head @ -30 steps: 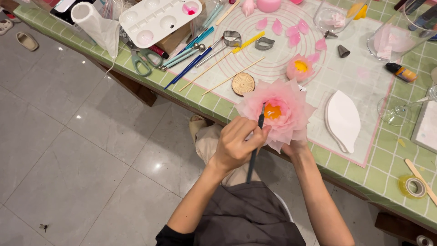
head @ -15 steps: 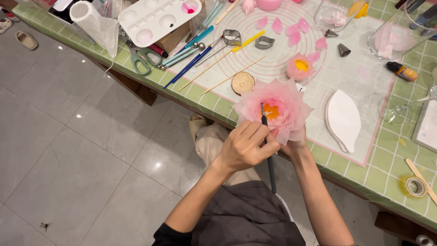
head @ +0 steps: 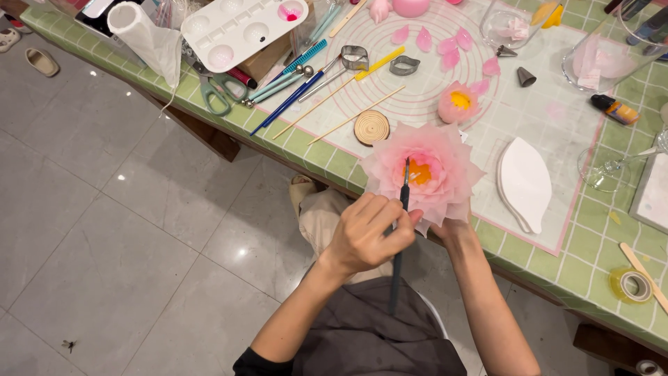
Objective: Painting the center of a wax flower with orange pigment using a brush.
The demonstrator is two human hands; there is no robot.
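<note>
One big pink paper flower (head: 428, 174) with an orange middle is held up at the near edge of the green checked table (head: 591, 257). A thin dark brush (head: 400, 230) stands almost straight up in front of it, and its tip sits right by the orange middle.

Both hands are close together under the flower. The left hand (head: 365, 233) is curled tight around the brush, with the thumb and fingers pinching the handle. The right hand (head: 449, 228) is under the flower and holds it from below. The petals hide most of that hand, so the fingers cannot be seen.

Just behind the flower lies a small round wood slice (head: 371, 127). A smaller pink flower (head: 458, 103) with a yellow middle sits near it on the white mat (head: 557, 118) with pink rings. To the right of the big flower is a stack of white leaf shapes (head: 525, 182).

Farther away lie two long wooden sticks (head: 355, 115), a blue pen (head: 289, 103), green scissors (head: 216, 90) and a white paint tray (head: 240, 28). A roll of tape (head: 630, 285) sits far off at the right.
</note>
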